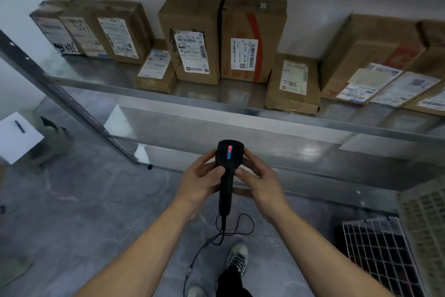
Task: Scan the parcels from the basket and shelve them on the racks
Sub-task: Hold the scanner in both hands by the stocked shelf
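Light's looking pretty dim and greyish here. I'm seeing glare bouncing off the metal shelf [216,113], and the edges are bending and blurring.

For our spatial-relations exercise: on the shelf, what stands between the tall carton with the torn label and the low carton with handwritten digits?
A carton with a red stripe stands there, shown in the head view.

Black corded scanner [230,152], indicator lit, below brown labelled parcels [192,36] standing along the steel rack [216,109]
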Motion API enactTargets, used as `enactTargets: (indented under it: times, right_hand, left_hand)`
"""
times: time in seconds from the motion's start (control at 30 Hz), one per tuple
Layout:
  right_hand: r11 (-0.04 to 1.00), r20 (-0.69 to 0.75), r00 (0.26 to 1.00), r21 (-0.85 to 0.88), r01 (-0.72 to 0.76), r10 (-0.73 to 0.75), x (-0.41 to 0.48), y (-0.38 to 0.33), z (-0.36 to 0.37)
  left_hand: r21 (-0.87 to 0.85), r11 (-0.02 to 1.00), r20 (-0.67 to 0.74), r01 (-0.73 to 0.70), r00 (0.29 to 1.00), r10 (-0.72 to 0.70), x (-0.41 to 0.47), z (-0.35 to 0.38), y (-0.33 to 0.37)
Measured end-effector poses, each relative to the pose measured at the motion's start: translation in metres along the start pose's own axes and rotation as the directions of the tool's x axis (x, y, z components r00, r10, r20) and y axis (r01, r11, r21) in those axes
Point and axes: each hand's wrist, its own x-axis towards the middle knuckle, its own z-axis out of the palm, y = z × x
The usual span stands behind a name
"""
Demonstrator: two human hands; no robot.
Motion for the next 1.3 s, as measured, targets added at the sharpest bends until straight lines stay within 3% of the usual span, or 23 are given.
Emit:
enactTargets:
  times: [0.43, 0.73, 1.2, 1.3]
  right_hand:
    - [1.000, 0.032, 0.999, 0.000, -0.012, 0.012, 0.192, 0.088, -0.011]
    - [0.982, 0.001, 0.982, -0.029, 0.189, -0.189, 0.306, 0.171, -0.022]
    - [0.942, 0.078, 0.941, -0.034, 0.333, -0.329, 0.398, 0.217, -0.032]
    - [0.922, 0.097, 0.926, -0.100, 0.373, -0.365, 0.403, 0.219, -0.031]
  left_hand:
    - [0.089, 0.996, 0.030, -0.019, 0.999, 0.017, 0.194, -0.051, -0.073]
    - [0.087, 0.974, 0.150, -0.210, 0.969, 0.196, 0.324, -0.088, -0.142]
    - [0.062, 0.949, 0.276, -0.309, 0.919, 0.281, 0.429, -0.111, -0.179]
    - [0.062, 0.941, 0.267, -0.333, 0.914, 0.306, 0.440, -0.116, -0.183]
